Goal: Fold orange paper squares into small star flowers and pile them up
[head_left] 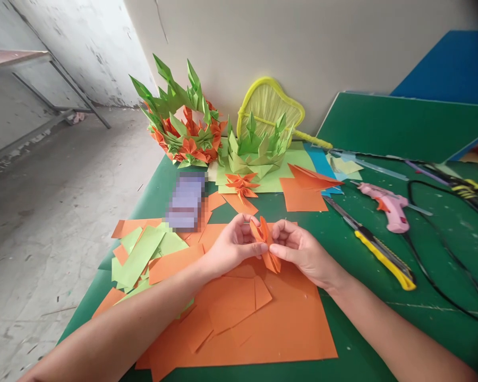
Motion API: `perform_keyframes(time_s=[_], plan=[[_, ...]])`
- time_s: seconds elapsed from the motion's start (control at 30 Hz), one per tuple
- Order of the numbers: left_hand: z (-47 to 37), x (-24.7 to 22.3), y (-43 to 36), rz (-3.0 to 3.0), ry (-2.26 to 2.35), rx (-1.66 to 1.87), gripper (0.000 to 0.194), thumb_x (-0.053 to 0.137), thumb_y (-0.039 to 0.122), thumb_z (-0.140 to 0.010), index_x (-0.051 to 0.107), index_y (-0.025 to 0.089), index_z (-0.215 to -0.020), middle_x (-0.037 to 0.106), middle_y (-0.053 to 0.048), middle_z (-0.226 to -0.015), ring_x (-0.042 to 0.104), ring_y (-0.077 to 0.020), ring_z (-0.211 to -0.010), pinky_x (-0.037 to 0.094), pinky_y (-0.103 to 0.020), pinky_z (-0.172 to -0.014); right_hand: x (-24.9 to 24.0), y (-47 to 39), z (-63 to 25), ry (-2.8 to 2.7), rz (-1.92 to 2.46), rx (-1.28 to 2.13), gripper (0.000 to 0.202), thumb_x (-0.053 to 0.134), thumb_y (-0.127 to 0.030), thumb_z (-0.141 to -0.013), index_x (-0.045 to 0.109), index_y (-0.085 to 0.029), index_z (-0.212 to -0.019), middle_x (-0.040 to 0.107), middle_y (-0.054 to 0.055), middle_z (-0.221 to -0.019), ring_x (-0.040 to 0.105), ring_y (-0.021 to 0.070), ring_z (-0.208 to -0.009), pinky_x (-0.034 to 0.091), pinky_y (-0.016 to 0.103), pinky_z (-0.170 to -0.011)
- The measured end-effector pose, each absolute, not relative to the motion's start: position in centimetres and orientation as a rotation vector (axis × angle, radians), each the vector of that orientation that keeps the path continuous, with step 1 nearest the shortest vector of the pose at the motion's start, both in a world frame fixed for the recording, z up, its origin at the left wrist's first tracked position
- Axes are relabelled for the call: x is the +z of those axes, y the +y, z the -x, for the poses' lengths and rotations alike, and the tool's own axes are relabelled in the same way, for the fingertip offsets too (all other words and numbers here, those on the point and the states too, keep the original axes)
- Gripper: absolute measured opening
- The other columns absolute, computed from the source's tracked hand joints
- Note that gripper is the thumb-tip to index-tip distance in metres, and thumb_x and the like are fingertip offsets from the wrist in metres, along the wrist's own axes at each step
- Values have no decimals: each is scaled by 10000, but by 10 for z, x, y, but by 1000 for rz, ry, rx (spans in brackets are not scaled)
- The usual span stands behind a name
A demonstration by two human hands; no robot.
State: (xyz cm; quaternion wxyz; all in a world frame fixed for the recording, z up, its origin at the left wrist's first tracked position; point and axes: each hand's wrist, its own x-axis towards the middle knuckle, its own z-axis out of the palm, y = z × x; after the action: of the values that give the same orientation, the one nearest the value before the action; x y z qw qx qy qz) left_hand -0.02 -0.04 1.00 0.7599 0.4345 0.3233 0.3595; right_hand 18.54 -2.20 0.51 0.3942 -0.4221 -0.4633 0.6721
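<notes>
A small folded orange paper piece [270,255] is pinched between my two hands, above a large orange sheet [295,329]. My left hand [239,244] grips its left side with thumb and fingers. On the other side, my right hand [298,252] presses it between thumb and curled fingertips. Just beyond them lies a finished-looking orange paper flower [242,184]. Orange cut pieces [235,305] are scattered over the large sheet, below my left forearm.
Green and orange paper scraps [143,254] lie left, near a blurred phone-like rectangle [186,201]. Behind stand a green-orange folded-paper ring [183,138] and a green paper ring [258,154]. A yellow utility knife [376,249], pink glue gun [386,204] and black cord [430,270] are right.
</notes>
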Motion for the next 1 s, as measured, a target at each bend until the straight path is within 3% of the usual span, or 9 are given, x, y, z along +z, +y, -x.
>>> perform_keyframes(time_s=[0.3, 0.57, 0.87, 1.0], plan=[[-7, 12, -9, -921, 770, 907, 334, 654, 51, -671, 413, 201, -848, 537, 73, -726, 514, -64, -673, 407, -183, -601, 5, -28, -176, -1282, 1033, 1655, 217, 698, -275, -820, 487, -234, -849, 446, -36, -844, 451, 101, -742, 426, 220, -690], [-3, 2, -2, -945, 701, 820, 470, 777, 231, -728, 383, 214, -984, 641, 1, -853, 637, -124, -767, 488, -275, -724, 1, -23, -183, -1211, 1074, 1601, 209, 678, -238, -803, 471, -230, -831, 466, -41, -817, 490, 104, -743, 415, 212, -658], [0, -1, 2, -1039, 764, 814, 541, 813, 261, -698, 355, 222, -983, 632, 48, -697, 626, -105, -630, 494, -256, -640, 6, -24, -182, -1285, 1093, 1562, 138, 645, -246, -814, 530, -227, -888, 597, -9, -829, 599, 155, -780, 467, 284, -724], [2, 1, 2, -1127, 815, 797, 528, 802, 266, -710, 349, 226, -978, 608, 64, -662, 607, -100, -584, 459, -226, -571, 3, -25, -184, -1431, 1256, 1386, 136, 657, -272, -796, 566, -194, -731, 566, -16, -707, 512, 121, -647, 413, 251, -612]])
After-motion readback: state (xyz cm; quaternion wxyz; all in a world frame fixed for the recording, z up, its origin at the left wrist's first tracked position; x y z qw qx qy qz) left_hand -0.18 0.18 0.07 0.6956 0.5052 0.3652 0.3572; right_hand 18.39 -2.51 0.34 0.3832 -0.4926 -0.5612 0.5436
